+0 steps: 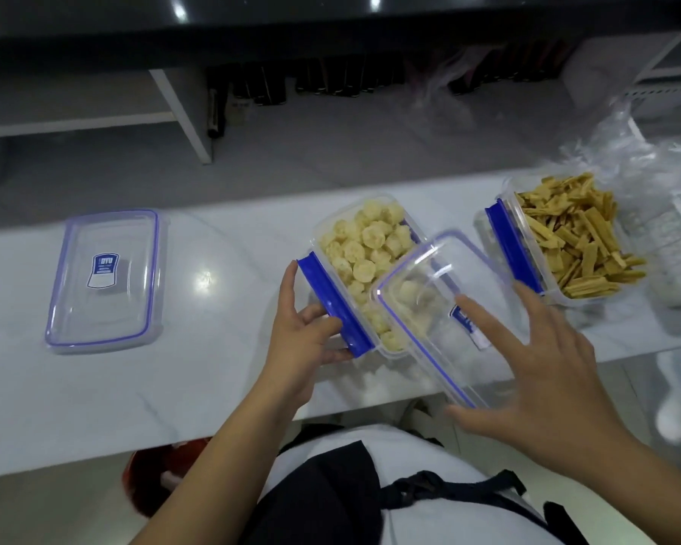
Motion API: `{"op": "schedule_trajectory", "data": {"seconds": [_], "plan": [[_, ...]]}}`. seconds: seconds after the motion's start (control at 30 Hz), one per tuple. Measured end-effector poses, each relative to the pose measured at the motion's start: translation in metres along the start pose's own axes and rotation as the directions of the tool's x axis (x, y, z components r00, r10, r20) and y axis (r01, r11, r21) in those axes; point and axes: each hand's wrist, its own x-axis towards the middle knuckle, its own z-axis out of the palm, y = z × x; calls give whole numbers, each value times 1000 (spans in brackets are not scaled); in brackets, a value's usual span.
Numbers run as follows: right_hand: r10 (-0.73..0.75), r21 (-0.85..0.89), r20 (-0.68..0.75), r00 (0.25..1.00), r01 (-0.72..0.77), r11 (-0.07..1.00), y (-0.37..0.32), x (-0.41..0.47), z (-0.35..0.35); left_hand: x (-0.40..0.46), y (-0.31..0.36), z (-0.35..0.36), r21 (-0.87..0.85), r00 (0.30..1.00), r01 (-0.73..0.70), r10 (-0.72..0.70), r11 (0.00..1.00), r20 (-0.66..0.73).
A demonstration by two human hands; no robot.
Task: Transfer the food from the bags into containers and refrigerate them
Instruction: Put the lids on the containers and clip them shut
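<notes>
Left hand point(305, 332) grips the blue-clipped clear plastic container point(364, 265) of pale slices; right hand point(543, 371), fingers spread, holds its light, stiff, probably slippery transparent lid point(441, 308) by the edge.

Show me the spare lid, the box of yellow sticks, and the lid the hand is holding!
spare lid point(104, 280): head view, on its flat clear top near the label.
box of yellow sticks point(512, 245): head view, on its blue side clip.
held lid point(429, 308): head view, on its clear panel, away from the right hand point(543, 371).
</notes>
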Motion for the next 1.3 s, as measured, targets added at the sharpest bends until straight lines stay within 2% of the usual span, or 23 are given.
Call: {"op": "schedule_trajectory", "data": {"seconds": [0.1,0.27,0.33,0.5,0.73,0.87,1.0,1.13,1.3], "plan": [[-9,34,-45,999,11,999,-27,31,-9,0,3,-5,22,1000,8,-9,1000,24],[28,-5,54,998,-28,1000,-65,81,11,1,8,-15,16,999,27,-28,1000,41],[65,-27,63,996,-63,998,-65,67,30,4,9,-20,11,999,29,-29,1000,45],[143,-35,-30,989,-144,989,-52,10,63,14,7,-28,22,993,51,-53,998,101],[226,54,-89,970,-222,974,-57,-25,61,18,12,-35,28,986,59,-63,998,153],[258,28,-90,962,-256,966,-54,-52,62,18,18,-39,39,983,53,-59,998,175],[252,18,-57,966,-251,968,-65,-38,71,18,20,-41,59,979,50,-60,997,194],[238,-15,-74,968,-240,971,-81,-4,73,18,23,-41,87,982,33,-49,996,183],[256,14,-121,959,-256,967,-84,-3,68,22,23,-43,102,981,41,-60,994,187]]}}
